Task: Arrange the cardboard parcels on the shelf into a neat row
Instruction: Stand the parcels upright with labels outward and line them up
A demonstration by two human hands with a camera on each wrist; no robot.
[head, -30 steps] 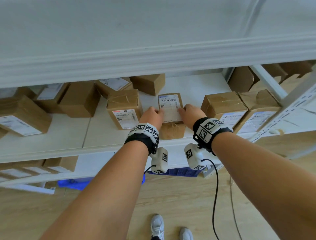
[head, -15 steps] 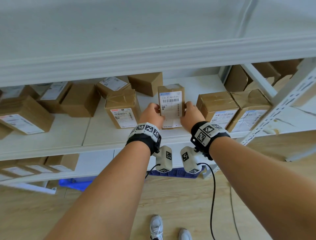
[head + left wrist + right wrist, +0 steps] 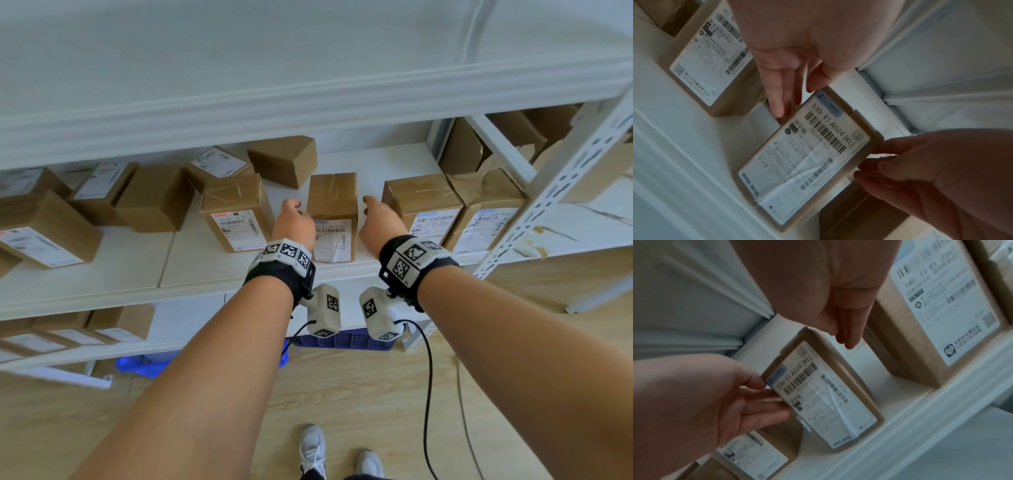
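A narrow cardboard parcel [image 3: 332,202] stands upright near the front of the white shelf [image 3: 205,270], its shipping label facing me. My left hand [image 3: 297,219] lies along its left side with straight fingers [image 3: 777,104]. My right hand [image 3: 376,219] flanks its right side, fingers [image 3: 847,337] straight and just off or barely touching the cardboard. The same parcel [image 3: 807,162] [image 3: 824,394] fills both wrist views. It stands between a taped parcel [image 3: 236,212] on the left and another [image 3: 423,202] on the right, with gaps on both sides.
A further parcel [image 3: 486,205] stands at the row's right end by the perforated post [image 3: 565,178]. Several parcels lie askew at the back [image 3: 284,159] and left [image 3: 154,198]. The upper shelf [image 3: 308,102] overhangs. A blue crate [image 3: 342,339] sits on the floor.
The parcel, held between both hands with its label up, was turned upright and set on the shelf. Both hands have loosened and now lie along its sides.
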